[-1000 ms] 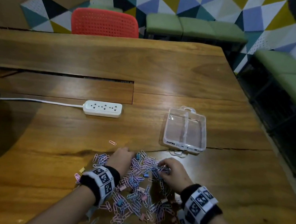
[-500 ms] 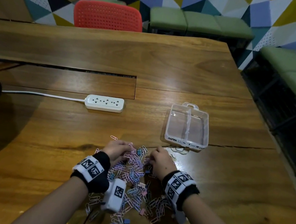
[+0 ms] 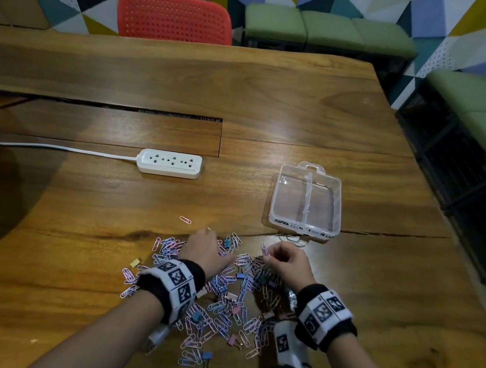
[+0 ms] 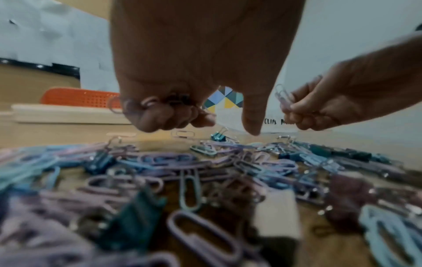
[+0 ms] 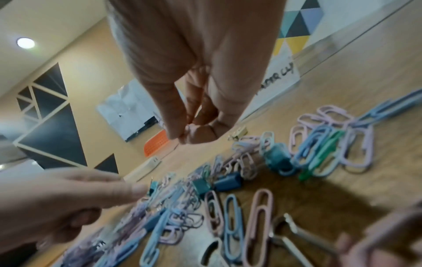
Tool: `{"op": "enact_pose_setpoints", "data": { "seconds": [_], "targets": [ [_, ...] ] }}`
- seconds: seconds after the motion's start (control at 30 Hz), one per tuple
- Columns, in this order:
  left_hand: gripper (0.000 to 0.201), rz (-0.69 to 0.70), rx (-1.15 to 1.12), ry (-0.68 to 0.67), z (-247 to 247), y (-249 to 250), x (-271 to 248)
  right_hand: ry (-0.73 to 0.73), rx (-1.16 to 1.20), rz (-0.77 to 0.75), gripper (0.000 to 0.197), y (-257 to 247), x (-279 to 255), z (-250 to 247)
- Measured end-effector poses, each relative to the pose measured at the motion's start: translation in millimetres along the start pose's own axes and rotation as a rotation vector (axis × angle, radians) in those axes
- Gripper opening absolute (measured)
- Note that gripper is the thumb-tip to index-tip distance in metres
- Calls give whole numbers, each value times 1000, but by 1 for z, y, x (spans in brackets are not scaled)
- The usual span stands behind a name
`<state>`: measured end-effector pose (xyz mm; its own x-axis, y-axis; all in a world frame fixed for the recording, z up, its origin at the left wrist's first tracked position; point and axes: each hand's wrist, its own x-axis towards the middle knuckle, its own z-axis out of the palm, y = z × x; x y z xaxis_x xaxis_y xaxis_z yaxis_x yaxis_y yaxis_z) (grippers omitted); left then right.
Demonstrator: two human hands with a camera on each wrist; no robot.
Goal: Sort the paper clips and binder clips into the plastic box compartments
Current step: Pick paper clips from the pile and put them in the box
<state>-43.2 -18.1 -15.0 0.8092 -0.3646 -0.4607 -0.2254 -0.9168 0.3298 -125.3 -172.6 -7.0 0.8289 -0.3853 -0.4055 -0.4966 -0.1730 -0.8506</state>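
A heap of pastel paper clips and small binder clips [image 3: 227, 301] lies on the wooden table close to me. The clear plastic box [image 3: 301, 228], with two compartments and nothing in it, stands just beyond the heap to the right. My left hand [image 3: 211, 242] hovers over the heap's far left part. In the left wrist view its fingers [image 4: 157, 115] curl round several paper clips while the thumb points down. My right hand [image 3: 269, 255] is at the heap's far right part and pinches lilac paper clips [image 4: 282, 97] just above the table.
A white power strip [image 3: 169, 163] with its cord lies left of the box. A recessed slot [image 3: 102, 125] runs behind it. One pink clip [image 3: 185, 220] and a yellow binder clip [image 3: 135, 261] lie apart from the heap. A red chair [image 3: 175, 19] stands across the table.
Both hands have moved from the middle of the heap to its far edge. The right hand now holds lilac clips raised off the table.
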Motion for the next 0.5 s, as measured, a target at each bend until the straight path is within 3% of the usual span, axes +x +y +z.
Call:
{"op": "enact_pose_setpoints", "data": {
  "seconds": [0.07, 0.2, 0.33, 0.5],
  "targets": [
    [81, 16, 121, 13, 4, 0, 1, -50, 64, 27, 23, 3, -4, -5],
    [74, 31, 238, 41, 10, 4, 1, -157, 221, 54, 25, 8, -18, -10],
    [56, 64, 287, 41, 13, 6, -2, -193, 311, 103, 26, 12, -26, -10],
    [27, 197, 370, 90, 16, 4, -8, -182, 630, 193, 29, 9, -21, -7]
  ]
}}
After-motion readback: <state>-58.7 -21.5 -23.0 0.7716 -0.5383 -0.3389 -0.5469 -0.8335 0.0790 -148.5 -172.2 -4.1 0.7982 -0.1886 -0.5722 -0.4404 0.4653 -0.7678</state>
